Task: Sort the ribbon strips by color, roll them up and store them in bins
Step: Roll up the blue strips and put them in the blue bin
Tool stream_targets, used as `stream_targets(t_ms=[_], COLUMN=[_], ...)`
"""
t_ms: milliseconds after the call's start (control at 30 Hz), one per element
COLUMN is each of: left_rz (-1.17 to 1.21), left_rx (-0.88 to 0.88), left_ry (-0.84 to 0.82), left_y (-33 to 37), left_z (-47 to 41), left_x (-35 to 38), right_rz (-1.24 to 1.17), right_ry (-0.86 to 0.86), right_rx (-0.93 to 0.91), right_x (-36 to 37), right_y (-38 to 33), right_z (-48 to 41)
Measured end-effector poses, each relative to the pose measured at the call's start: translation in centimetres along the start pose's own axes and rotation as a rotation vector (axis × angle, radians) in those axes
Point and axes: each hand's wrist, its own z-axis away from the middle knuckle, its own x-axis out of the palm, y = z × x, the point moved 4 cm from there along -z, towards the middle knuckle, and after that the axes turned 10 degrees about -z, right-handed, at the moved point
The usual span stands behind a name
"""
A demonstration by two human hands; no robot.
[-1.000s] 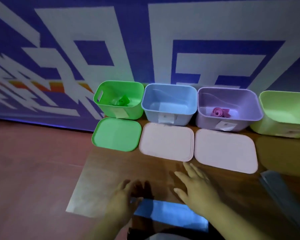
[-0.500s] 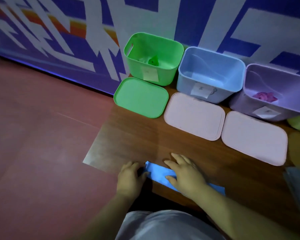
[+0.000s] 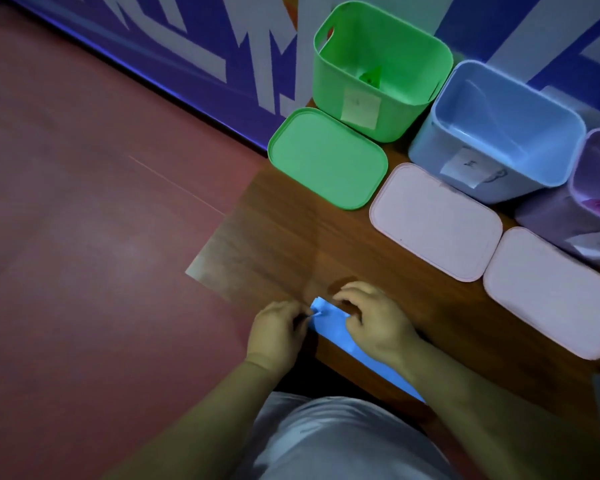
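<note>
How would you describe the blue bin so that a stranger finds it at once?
On the wooden table, bins stand in a row along the wall. The blue bin stands between the green bin and the purple bin. It alone looks empty.

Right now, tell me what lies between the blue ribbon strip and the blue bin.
Head view: wooden table, then a pale pink lid, before the blue bin.
</note>
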Motion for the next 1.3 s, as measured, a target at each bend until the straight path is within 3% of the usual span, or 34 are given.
stream_targets(t_ms=[167,367,567,733,900,1300], left_rz=[0.007,0.072,0.158,0.268,0.386,0.485], left_rx=[0.008,-0.069,-0.159,-0.275,-0.283,0.018], left_ry=[0.020,0.009,-0.027,0.012,-0.020,0.039], left_y=[-0.2,-0.5,-1.9,-2.5,-1.7,8.7], left_z=[0.9,1.5,2.7,3.0,2.1,-2.7], left_x=[0.1,-0.3,-0.5,-1.7,-3.7,-13.3], right_rz=[-0.008,0.029,0.136,-0.038,-0.289,-0.408], right_ry=[0.028,-0.125,-0.146,-0.121,-0.024,0.484], right_rx=[-0.062,-0.082,-0.100,0.005,0.132,-0.032], right_x=[0.0,1.7,2.2,1.0,-2.3,-15.7], right_y=[0.0,-1.0,-1.2,-0.7,-0.5,-5.0], right_z=[-1.7,-3.9,-5.0,-4.8,-3.6,4.1])
